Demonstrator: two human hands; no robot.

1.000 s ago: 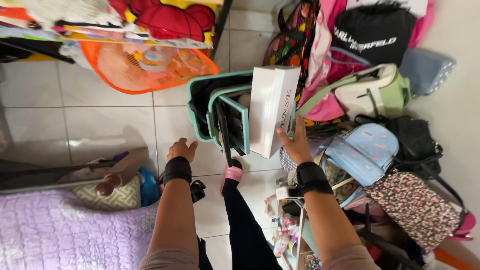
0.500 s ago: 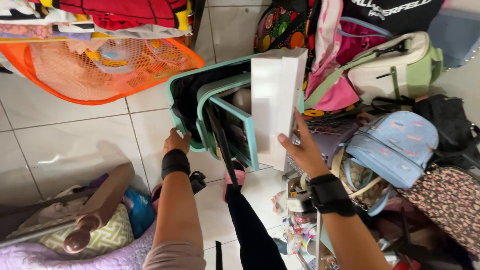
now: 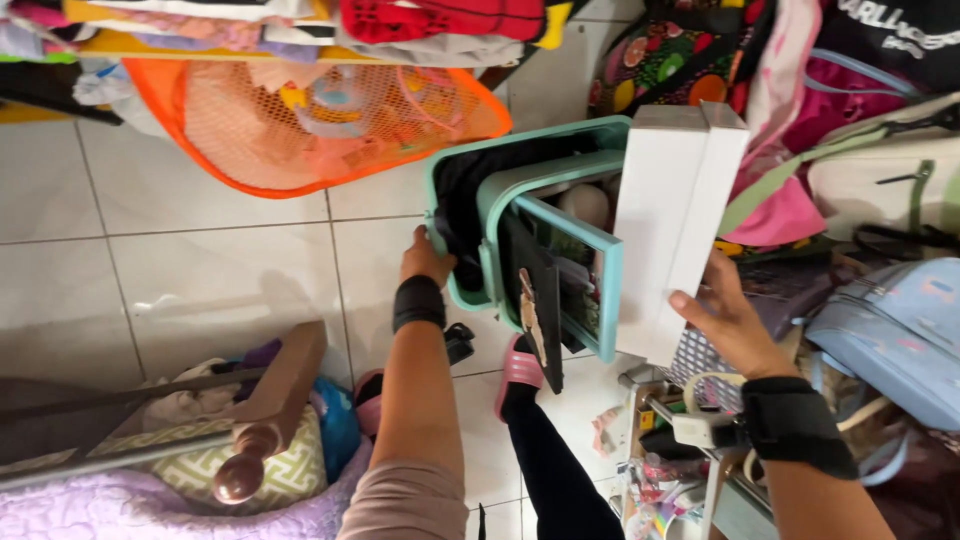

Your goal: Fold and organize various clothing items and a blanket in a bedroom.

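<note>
Head view: above white floor tiles [image 3: 200,270], left hand [image 3: 425,258] fingers clasp teal bin [image 3: 480,200], right hand [image 3: 725,320] fingers hold white box [image 3: 670,220].

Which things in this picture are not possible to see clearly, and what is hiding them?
Head view only:
- Inside of the teal basket: covered by dark cloth and the white box.
- Left hand fingers: curled behind the basket rim.
- Right hand fingertips: behind the box.
- Orange mesh hamper contents: blurred by the netting.

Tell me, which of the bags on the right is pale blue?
The pale blue backpack beside the right hand; the bags above it are white-and-green, pink and black.
</note>
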